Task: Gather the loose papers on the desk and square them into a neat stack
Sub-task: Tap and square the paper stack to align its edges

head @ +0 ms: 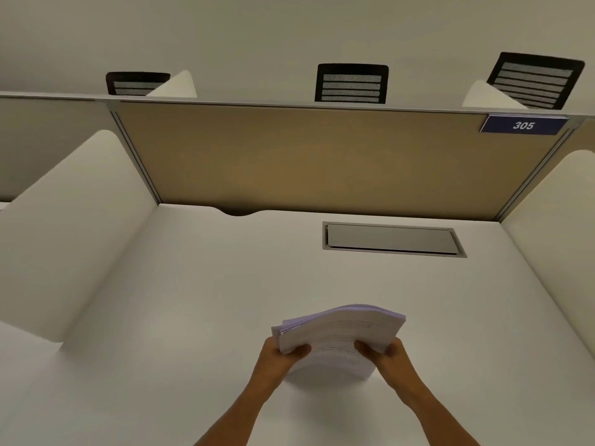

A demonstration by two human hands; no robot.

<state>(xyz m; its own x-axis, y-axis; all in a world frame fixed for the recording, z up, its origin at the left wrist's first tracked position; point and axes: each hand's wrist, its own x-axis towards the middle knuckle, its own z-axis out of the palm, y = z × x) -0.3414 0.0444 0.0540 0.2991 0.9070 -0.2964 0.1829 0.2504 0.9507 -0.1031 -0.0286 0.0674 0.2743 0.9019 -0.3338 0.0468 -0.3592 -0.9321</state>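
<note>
A thick bundle of white printed papers (341, 333) stands on its lower edge on the white desk (193, 300), near the front middle. My left hand (280, 357) grips its left side and my right hand (384, 352) grips its right side, thumbs on the near face. The sheets bow toward the far side at the top, and the upper left edges are slightly fanned and uneven. I see no other loose sheets on the desk.
A grey flip-lid cable box (391, 240) is set into the desk at the back right. A tan partition (306, 156) with a blue "305" sign (523, 125) closes the back; white side dividers (64, 226) flank the desk. Black chair backs (351, 82) show beyond.
</note>
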